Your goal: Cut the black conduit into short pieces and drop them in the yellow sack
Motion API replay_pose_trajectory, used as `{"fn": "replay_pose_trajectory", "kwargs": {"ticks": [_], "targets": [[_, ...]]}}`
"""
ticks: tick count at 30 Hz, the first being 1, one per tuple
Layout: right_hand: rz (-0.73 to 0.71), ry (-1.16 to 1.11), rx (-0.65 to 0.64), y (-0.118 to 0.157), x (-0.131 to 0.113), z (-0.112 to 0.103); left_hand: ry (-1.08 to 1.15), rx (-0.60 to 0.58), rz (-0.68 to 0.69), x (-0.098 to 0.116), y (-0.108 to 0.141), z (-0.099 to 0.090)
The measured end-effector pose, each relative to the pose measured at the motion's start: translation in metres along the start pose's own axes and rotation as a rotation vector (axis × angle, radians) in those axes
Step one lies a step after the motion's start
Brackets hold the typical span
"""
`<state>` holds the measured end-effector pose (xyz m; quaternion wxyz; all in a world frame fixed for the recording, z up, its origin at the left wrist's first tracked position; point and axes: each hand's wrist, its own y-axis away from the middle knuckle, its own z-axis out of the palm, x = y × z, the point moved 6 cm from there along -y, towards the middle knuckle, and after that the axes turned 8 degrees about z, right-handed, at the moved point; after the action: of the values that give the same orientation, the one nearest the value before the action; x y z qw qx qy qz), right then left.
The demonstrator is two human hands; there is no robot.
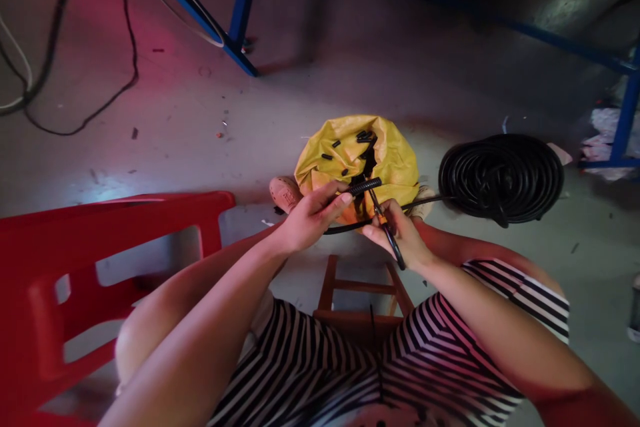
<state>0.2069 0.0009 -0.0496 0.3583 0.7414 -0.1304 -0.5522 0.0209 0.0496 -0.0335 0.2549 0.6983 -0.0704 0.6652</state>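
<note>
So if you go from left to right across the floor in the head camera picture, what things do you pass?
Red plastic chair → left hand holding a short black ribbed tube → yellow bag → right hand with scissors → big coil of black tubing → blue frame leg.

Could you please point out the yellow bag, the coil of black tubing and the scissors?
yellow bag point(395, 157): head view, its right upper side.
coil of black tubing point(530, 170): head view, right part of the ring.
scissors point(395, 250): head view, black handle.
</note>
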Motion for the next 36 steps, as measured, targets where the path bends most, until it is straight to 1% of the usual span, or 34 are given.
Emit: {"fn": "replay_pose_trajectory", "kwargs": {"ticks": [3,7,12,20,29,31,36], "targets": [[0.016,0.003,0.0,-0.002,-0.005,-0.003,-0.037,-0.02,0.007,0.002,-0.001,0.002],[0.045,0.021,-0.005,-0.002,-0.008,-0.004,-0.047,-0.015,0.018,0.003,-0.002,0.004],[-0.002,0.052,-0.038,0.0,-0.01,0.0,-0.055,-0.024,0.019,0.005,-0.002,0.007],[-0.006,0.005,-0.039,-0.002,-0.01,0.0,-0.084,-0.033,0.01,0.006,-0.002,0.007],[0.012,-0.005,-0.046,-0.003,-0.004,0.0,-0.183,-0.028,0.048,0.008,-0.003,0.009],[0.012,-0.004,-0.048,-0.003,-0.004,0.0,-0.198,-0.041,0.045,0.01,-0.003,0.009],[0.035,0.01,-0.083,-0.004,-0.003,0.001,-0.286,-0.121,0.062,0.012,-0.004,0.008]]}}
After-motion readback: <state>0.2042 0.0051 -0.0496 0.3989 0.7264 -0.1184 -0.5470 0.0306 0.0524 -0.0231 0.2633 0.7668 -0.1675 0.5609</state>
